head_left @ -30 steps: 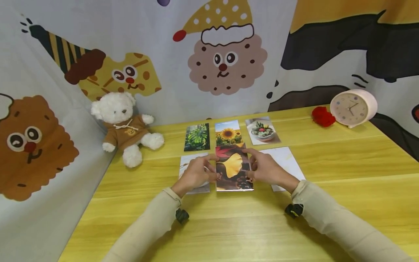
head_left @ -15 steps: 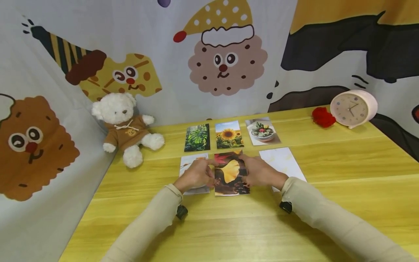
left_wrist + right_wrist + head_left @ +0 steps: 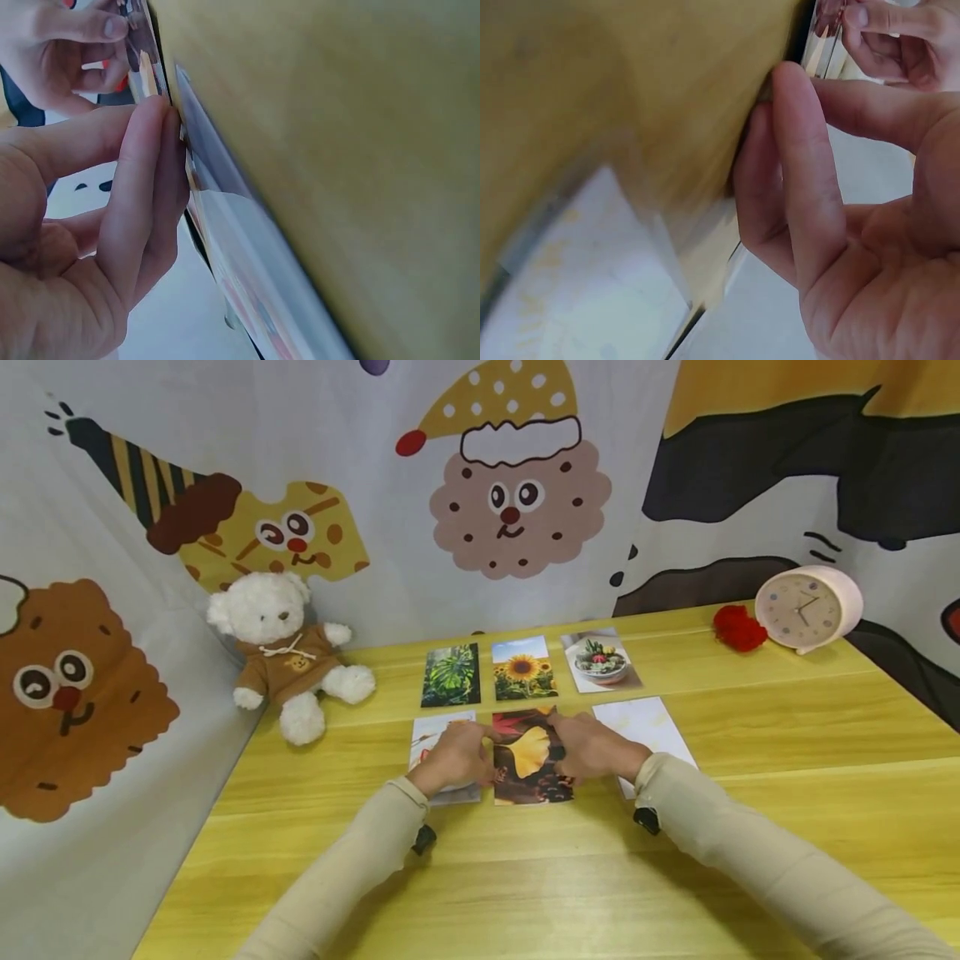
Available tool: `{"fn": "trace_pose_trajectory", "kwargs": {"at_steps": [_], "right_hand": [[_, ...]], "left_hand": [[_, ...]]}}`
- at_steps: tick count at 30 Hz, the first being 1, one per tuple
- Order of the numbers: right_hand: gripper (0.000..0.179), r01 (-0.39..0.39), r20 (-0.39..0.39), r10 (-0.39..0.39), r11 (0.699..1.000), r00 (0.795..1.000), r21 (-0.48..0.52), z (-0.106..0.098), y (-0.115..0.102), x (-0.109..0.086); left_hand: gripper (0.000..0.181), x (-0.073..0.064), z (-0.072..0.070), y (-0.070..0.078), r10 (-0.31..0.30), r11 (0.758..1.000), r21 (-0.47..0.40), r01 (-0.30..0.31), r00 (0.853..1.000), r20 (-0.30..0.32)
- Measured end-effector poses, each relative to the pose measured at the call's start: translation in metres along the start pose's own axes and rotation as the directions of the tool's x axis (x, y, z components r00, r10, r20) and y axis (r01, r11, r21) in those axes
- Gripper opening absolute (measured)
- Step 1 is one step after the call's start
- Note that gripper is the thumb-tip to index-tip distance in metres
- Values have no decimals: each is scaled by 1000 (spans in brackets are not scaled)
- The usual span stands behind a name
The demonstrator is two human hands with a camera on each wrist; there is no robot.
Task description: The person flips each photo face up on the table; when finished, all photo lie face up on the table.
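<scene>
A photo card with a yellow ginkgo leaf (image 3: 528, 753) lies in the middle of the front row on the table. My left hand (image 3: 453, 757) pinches its left edge, thumb and fingers bent. At the opposite edge my right hand (image 3: 594, 747) grips the card the same way. Under the left hand and wrist lies a pale picture card (image 3: 431, 727), partly covered. A white card (image 3: 652, 727) with faint yellow marks is partly hidden by the right wrist. In the left wrist view, fingertips (image 3: 154, 109) meet right at the card's edge.
Behind it are three more cards: green leaves (image 3: 451, 675), a sunflower (image 3: 522, 668) and a potted cactus (image 3: 602, 662). A white teddy bear (image 3: 288, 656) sits at the back left. A red fluffy thing (image 3: 739, 628) and a round clock (image 3: 806, 608) stand back right.
The ginkgo card has come a little toward the person, away from the sunflower card it overlapped in view, and now looks flat on the table. Both hands moved with it.
</scene>
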State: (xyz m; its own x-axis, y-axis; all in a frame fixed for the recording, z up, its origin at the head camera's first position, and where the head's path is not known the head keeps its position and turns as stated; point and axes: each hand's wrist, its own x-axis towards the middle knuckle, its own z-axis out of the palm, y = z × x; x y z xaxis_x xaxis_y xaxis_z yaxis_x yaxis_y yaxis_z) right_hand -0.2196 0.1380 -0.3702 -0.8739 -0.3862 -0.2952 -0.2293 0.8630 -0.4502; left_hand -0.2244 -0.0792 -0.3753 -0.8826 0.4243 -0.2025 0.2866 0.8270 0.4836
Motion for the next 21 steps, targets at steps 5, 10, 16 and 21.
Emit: {"fn": "trace_pose_trajectory", "kwargs": {"at_steps": [5, 10, 16, 21], "right_hand": [[82, -10, 29, 10, 1000, 1000, 9, -2, -2, 2], [88, -48, 53, 48, 999, 997, -14, -3, -3, 4], [90, -63, 69, 62, 998, 996, 23, -3, -4, 5], [89, -65, 82, 62, 998, 995, 26, -2, -1, 6]], "left_hand": [[56, 1, 1, 2, 13, 996, 86, -11, 1000, -22], [58, 1, 0, 4, 0, 996, 86, 3, 1000, -31], [59, 0, 0, 4, -4, 997, 78, 7, 999, -33], [57, -2, 0, 3, 15, 997, 80, -12, 1000, -28]]}}
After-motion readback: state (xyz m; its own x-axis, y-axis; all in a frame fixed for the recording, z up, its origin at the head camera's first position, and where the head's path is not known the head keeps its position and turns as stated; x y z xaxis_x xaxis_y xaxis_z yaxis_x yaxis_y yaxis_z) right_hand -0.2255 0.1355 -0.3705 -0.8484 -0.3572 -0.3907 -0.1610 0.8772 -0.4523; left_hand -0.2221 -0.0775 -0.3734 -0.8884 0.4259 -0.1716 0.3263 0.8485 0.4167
